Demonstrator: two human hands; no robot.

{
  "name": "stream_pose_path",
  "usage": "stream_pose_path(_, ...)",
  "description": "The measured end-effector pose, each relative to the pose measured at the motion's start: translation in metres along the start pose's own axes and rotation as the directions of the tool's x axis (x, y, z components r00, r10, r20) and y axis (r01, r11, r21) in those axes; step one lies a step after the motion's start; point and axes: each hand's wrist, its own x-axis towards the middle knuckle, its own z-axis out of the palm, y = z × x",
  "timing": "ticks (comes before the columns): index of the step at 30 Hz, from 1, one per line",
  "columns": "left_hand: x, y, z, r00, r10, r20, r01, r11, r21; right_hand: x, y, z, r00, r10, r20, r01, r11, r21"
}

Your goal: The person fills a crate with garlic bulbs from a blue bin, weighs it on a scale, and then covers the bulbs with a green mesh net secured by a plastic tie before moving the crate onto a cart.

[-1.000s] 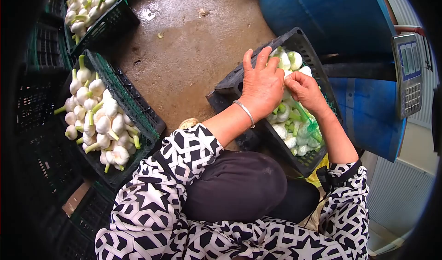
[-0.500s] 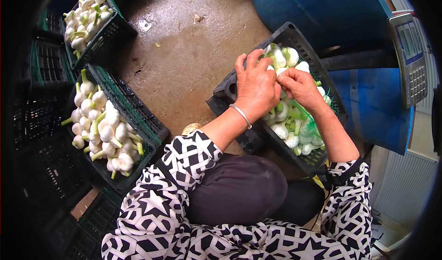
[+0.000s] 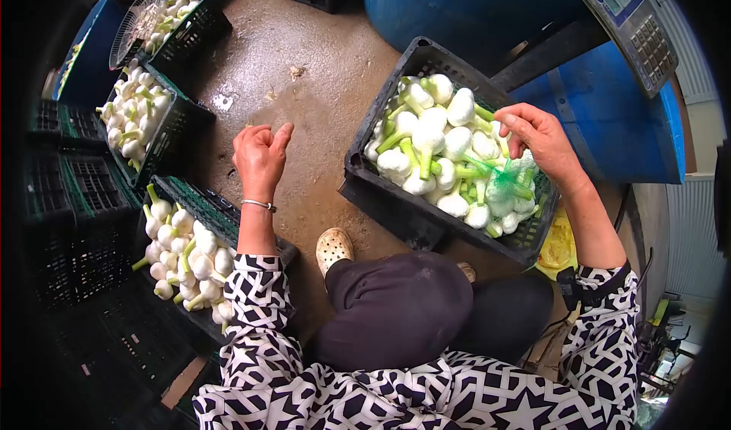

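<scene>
The left hand (image 3: pixel 261 158) is half curled above the floor (image 3: pixel 320 110), thumb apart, gripping nothing I can see. The right hand (image 3: pixel 542 142) is at the black crate's (image 3: pixel 464 68) edge, fingers bent (whether they pinch anything, I cannot tell). Inside lie heaped garlic bulbs (image 3: pixel 429 135), some under green netting (image 3: pixel 504 184).

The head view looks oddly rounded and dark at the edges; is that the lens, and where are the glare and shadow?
In the head view, the black, curved border suggests a wide-angle lens; also in the head view, light glints off the floor, the stacked crates at left sink into shadow, and the garlic near the right hand looks bright and fairly clear.
</scene>
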Motion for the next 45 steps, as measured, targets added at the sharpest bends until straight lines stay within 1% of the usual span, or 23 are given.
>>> stream_pose_path(1,-0.002,-0.005,-0.003,1.0,0.027,-0.006,-0.027,1.0,0.0,-0.011,0.001,-0.011,0.999,-0.023,-0.043,0.022,0.999,-0.024)
stream_pose_path(3,-0.018,-0.008,-0.009,0.965,0.225,-0.134,-0.159,0.91,0.384,-0.039,0.001,-0.031,0.988,-0.032,-0.154,0.02,0.997,-0.08)
stream_pose_path(5,-0.024,0.001,-0.009,0.963,0.264,-0.061,-0.212,0.876,0.433,-0.07,0.01,-0.05,0.966,-0.044,-0.255,0.006,0.989,-0.148)
stream_pose_path(7,-0.021,0.017,0.002,0.969,0.248,0.007,-0.248,0.964,0.096,-0.101,0.031,-0.063,0.923,-0.064,-0.379,-0.05,0.958,-0.282)
stream_pose_path(9,-0.008,0.024,0.027,0.907,0.42,0.015,-0.419,0.907,-0.023,-0.134,0.065,-0.077,0.899,0.015,-0.437,-0.134,0.961,-0.243)
stream_pose_path(11,-0.007,0.05,0.041,0.928,0.216,0.302,-0.021,0.844,-0.536,-0.165,0.114,-0.087,0.862,0.14,-0.487,-0.232,0.964,-0.133)
stream_pose_path(12,-0.005,0.066,0.047,0.914,0.294,0.28,-0.134,0.869,-0.476,-0.173,0.126,-0.084,0.85,0.141,-0.507,-0.23,0.966,-0.117)
stream_pose_path(14,0.004,0.104,0.054,0.875,0.268,0.404,-0.07,0.894,-0.443,-0.19,0.148,-0.081,0.745,0.436,-0.506,-0.5,0.866,0.01)
stream_pose_path(16,0.005,0.135,0.052,0.845,0.243,0.477,-0.044,0.919,-0.391,-0.19,0.163,-0.073,0.73,0.452,-0.512,-0.501,0.864,0.049)
stream_pose_path(17,0.005,0.149,0.054,0.843,0.431,0.321,-0.39,0.902,-0.187,-0.184,0.167,-0.07,0.724,0.459,-0.515,-0.5,0.863,0.066)
stream_pose_path(18,0.0,0.168,0.052,0.748,0.629,0.211,-0.654,0.753,0.074,-0.176,0.166,-0.07,0.732,0.478,-0.485,-0.515,0.855,0.064)
stream_pose_path(19,-0.012,0.187,0.052,0.623,0.749,0.225,-0.775,0.63,0.051,-0.163,0.187,-0.072,0.722,0.491,-0.487,-0.519,0.85,0.087)
stream_pose_path(20,-0.025,0.207,0.054,0.418,0.882,0.216,-0.896,0.439,-0.059,-0.145,0.221,-0.073,0.725,0.425,-0.542,-0.481,0.876,0.044)
stream_pose_path(23,-0.068,0.252,0.075,0.012,0.9,0.436,-0.968,0.12,-0.221,-0.117,0.226,-0.045,0.704,0.275,-0.655,-0.335,0.942,0.035)
stream_pose_path(25,-0.085,0.243,0.12,-0.158,0.791,0.592,-0.949,0.044,-0.313,-0.12,0.225,-0.043,0.694,0.293,-0.657,-0.345,0.937,0.054)
stream_pose_path(27,-0.091,0.249,0.129,-0.126,0.774,0.62,-0.912,0.156,-0.379,-0.122,0.227,-0.042,0.69,0.277,-0.668,-0.349,0.937,0.028)
stream_pose_path(32,-0.088,0.258,0.126,-0.142,0.732,0.666,-0.909,0.169,-0.38,-0.119,0.22,-0.044,0.697,0.307,-0.649,-0.452,0.89,-0.064)
stream_pose_path(35,-0.089,0.268,0.115,-0.128,0.681,0.721,-0.906,0.216,-0.364,-0.115,0.227,-0.036,0.611,0.217,-0.761,-0.459,0.88,-0.118)
stream_pose_path(37,-0.087,0.257,0.109,-0.041,0.713,0.7,-0.812,0.384,-0.439,-0.124,0.202,-0.039,0.624,0.224,-0.749,-0.471,0.873,-0.131)
stream_pose_path(39,-0.088,0.254,0.076,0.124,0.827,0.549,-0.804,0.408,-0.433,-0.131,0.198,-0.037,0.639,0.251,-0.727,-0.491,0.86,-0.135)
stream_pose_path(41,-0.063,0.232,0.056,0.462,0.806,0.371,-0.811,0.553,-0.19,-0.127,0.206,-0.037,0.642,0.181,-0.745,-0.463,0.866,-0.188)
stream_pose_path(42,-0.043,0.217,0.049,0.611,0.725,0.318,-0.747,0.661,-0.072,-0.123,0.205,-0.037,0.622,0.223,-0.751,-0.486,0.862,-0.146)
stream_pose_path(45,0.044,0.133,0.065,0.867,0.412,0.279,-0.451,0.888,0.093,-0.117,0.204,-0.036,0.606,0.267,-0.749,-0.411,0.912,-0.007)
